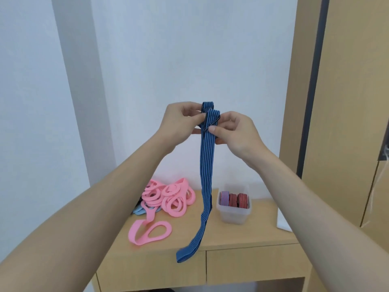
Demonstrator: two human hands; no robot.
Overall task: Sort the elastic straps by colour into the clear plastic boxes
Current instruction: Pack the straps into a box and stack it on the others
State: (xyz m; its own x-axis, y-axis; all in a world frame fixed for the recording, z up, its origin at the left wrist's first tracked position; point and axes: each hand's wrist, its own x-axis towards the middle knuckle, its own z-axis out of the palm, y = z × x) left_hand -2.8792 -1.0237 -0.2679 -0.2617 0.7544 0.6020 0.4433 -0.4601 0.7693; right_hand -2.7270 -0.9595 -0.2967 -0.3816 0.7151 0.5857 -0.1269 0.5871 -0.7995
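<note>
A long blue striped elastic strap (205, 169) hangs down in front of me, its upper end folded into a small loop. My left hand (181, 123) pinches the fold from the left and my right hand (233, 131) pinches it from the right, both well above the table. The strap's lower end drapes over the table's front edge. A clear plastic box (233, 213) stands on the table to the right of the strap. It holds one rolled blue-and-red strap and two rolled red-and-black straps.
A heap of pink rubbery loop bands (166, 199) lies at the table's left, with a few light blue ones under it. The wooden table (242, 234) has drawers in front. A wooden wardrobe (347, 102) stands on the right, and a white object (283, 221) sits beside my right forearm.
</note>
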